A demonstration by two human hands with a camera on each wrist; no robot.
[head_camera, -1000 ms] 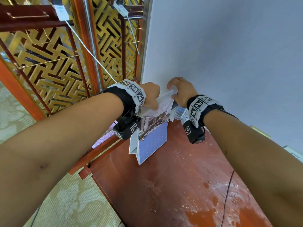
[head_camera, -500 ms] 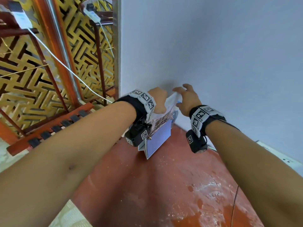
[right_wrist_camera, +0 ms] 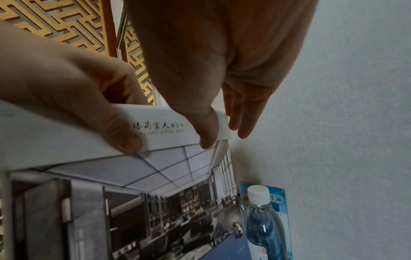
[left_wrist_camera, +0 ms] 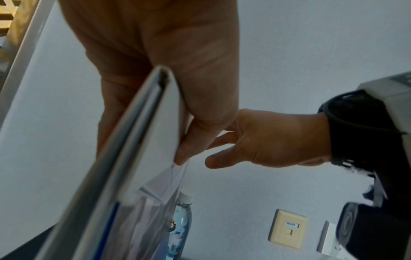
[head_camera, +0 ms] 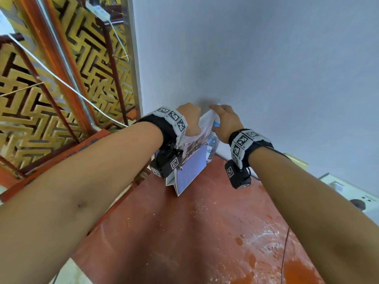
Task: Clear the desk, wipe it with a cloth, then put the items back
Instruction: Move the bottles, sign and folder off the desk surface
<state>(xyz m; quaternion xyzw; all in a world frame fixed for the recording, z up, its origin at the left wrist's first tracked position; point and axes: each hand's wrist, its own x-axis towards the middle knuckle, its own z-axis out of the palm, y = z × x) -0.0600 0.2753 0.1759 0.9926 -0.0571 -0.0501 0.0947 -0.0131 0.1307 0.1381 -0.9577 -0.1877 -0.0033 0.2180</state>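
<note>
A white desk calendar with a hotel photo page and a blue page stands at the far corner of the red desk, close to the wall. My left hand grips its top edge, thumb on the front strip and fingers behind. My right hand is at the calendar's top right corner; its thumb touches the white strip and its fingers hang straight beside the wall. A clear water bottle with a white cap stands just right of the calendar.
A blue printed card leans on the wall behind the bottle. Wall sockets sit low on the right, and a thin black cable crosses the desk's right side. A gold lattice screen borders the left. The desktop shows white smears.
My right hand has gone from a curled grip on the calendar's top to straight fingers with only the thumb touching. The left hand keeps its hold. The head view has swung right.
</note>
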